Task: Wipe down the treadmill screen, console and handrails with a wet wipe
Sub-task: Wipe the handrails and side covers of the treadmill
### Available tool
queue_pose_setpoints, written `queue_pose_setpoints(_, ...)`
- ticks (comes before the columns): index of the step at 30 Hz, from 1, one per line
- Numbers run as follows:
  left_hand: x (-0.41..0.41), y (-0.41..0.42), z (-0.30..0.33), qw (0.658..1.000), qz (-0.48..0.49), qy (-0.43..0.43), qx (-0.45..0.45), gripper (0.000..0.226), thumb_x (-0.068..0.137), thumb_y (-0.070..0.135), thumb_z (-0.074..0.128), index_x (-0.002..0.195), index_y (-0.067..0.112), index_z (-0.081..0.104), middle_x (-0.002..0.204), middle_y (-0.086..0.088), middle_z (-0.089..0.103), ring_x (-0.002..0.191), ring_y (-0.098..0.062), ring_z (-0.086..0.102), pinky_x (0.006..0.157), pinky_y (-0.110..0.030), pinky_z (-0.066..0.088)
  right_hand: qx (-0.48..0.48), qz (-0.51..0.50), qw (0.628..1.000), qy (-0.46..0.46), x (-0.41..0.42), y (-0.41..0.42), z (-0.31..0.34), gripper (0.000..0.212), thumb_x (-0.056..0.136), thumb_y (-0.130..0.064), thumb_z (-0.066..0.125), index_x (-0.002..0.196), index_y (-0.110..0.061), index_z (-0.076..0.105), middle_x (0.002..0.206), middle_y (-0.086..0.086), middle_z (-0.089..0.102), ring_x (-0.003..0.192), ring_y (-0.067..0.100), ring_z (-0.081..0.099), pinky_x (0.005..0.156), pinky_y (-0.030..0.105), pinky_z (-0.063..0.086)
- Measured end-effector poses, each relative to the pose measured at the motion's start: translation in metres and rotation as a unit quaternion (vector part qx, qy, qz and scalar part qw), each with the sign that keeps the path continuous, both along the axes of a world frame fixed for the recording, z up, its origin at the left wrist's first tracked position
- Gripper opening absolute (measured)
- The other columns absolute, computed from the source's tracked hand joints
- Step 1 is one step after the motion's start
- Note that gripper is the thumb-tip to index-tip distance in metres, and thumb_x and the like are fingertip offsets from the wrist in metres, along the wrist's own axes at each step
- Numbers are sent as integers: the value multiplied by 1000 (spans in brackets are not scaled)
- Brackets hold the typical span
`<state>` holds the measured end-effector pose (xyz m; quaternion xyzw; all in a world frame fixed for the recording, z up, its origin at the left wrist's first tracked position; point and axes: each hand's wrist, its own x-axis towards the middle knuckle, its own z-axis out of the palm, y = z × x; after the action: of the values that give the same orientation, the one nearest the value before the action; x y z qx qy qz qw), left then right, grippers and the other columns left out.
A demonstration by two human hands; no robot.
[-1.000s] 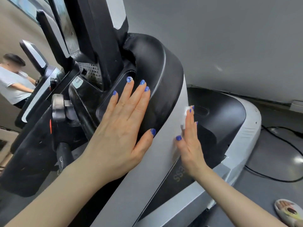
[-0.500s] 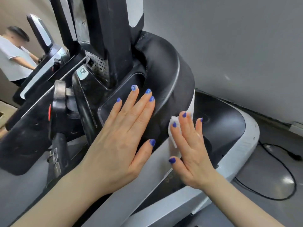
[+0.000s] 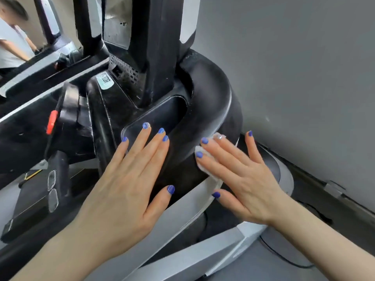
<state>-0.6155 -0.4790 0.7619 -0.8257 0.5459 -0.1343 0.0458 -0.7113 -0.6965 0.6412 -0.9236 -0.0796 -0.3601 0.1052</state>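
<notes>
The treadmill's black console [image 3: 207, 98] fills the middle of the view, with a recessed tray [image 3: 162, 116] in its top and a silver upright [image 3: 182, 211] under it. My left hand [image 3: 125, 183] rests flat on the console beside the tray, fingers straight. My right hand [image 3: 239, 175] presses a white wet wipe [image 3: 209, 171] flat against the console's rounded right side; only the wipe's edge shows under the fingers. The screen's black mast [image 3: 154, 47] rises behind the tray.
A grey wall [image 3: 294, 67] stands close on the right. A red safety clip [image 3: 51, 121] and a black handgrip [image 3: 56, 179] are at the left. A person in a white shirt [image 3: 10, 41] stands by another machine at far left. A black cable [image 3: 294, 262] lies on the floor.
My right hand has slid the wipe up from the silver upright onto the console's black rounded side. My left hand stays flat in the same place. The view has moved closer.
</notes>
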Motion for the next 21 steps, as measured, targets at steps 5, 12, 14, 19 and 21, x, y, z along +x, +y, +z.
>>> queue_pose_setpoints(5, -1, 0, -1, 1000, 7, -7, -13, 70, 99, 43, 35, 157, 4, 24, 166, -3, 18, 155, -24, 5, 121, -48, 12, 117, -9, 993, 29, 5, -30, 34, 64, 104, -51, 25, 157, -14, 29, 166, 4, 21, 155, 26, 13, 119, 67, 3)
queue_pose_setpoints(12, -3, -2, 2, 1000, 14, -2, -13, 71, 98, 42, 38, 156, 3, 25, 166, -4, 19, 155, -25, 7, 120, -48, 13, -79, 94, 992, 33, 9, -23, 32, 62, 104, -51, 16, 157, -22, 27, 166, 2, 22, 154, 23, 15, 120, 62, -2)
queue_pose_setpoints(14, -5, -2, 3, 1000, 20, -8, -7, 69, 98, 41, 37, 155, 3, 27, 166, -5, 20, 155, -26, 7, 120, -49, 13, -29, 70, 997, 34, 17, -48, 32, 62, 105, -51, 13, 157, -20, 26, 166, 3, 21, 155, 25, 14, 118, 69, 0)
queue_pose_setpoints(19, -10, -13, 8, 1000, 28, -4, -9, 68, 100, 40, 36, 155, 3, 26, 166, -3, 18, 155, -26, 7, 120, -49, 12, 163, 81, 981, 62, 37, -82, 47, 64, 105, -58, 17, 159, -24, 21, 169, -4, 5, 156, 20, -1, 122, 62, 0)
queue_pose_setpoints(21, -12, -27, 11, 1000, 27, 1, -15, 68, 100, 40, 36, 156, 3, 25, 167, -2, 17, 155, -26, 6, 120, -49, 12, 202, 92, 974, 50, 37, -71, 39, 66, 105, -56, 19, 160, -20, 16, 169, 0, 0, 156, 22, -4, 124, 54, -1)
